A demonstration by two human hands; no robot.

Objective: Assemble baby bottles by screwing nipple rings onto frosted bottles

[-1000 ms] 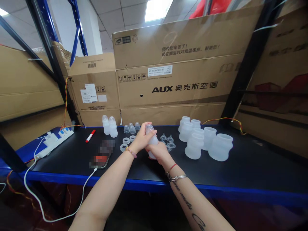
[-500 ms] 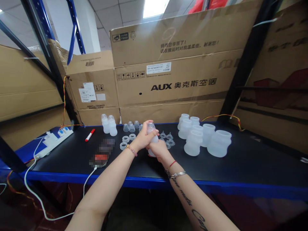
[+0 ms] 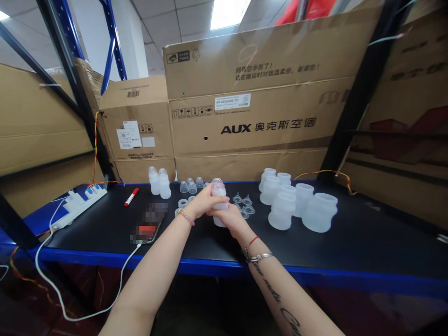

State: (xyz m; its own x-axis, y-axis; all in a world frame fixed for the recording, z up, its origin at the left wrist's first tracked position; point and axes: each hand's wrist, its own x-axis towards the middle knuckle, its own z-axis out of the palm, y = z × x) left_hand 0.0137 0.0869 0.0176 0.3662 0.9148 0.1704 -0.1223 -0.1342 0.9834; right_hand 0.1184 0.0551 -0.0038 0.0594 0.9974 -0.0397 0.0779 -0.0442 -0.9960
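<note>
Upright between my hands is a translucent baby bottle (image 3: 218, 190) with a clear cap on top. My left hand (image 3: 204, 201) is closed around its upper part, below the cap. Lower down, my right hand (image 3: 227, 216) wraps the bottle's body. Just left of them lie white collar rings (image 3: 183, 203), partly behind my left wrist. Clear domed caps (image 3: 192, 187) stand in rows behind. To the right of the bottle are several clear silicone nipples (image 3: 247, 200). Further right stand several open, frosted bottle bodies (image 3: 282, 207).
Two capped bottles (image 3: 164, 183) stand at the back left, near a red marker (image 3: 131, 197). A phone (image 3: 154, 221) with a white cable lies at the front left. A power strip (image 3: 80, 208) sits at the far left. Cardboard boxes (image 3: 259, 140) wall off the back.
My left hand has slid down off the bottle's cap to its neck, baring the cap. My right hand still holds the bottle's body.
</note>
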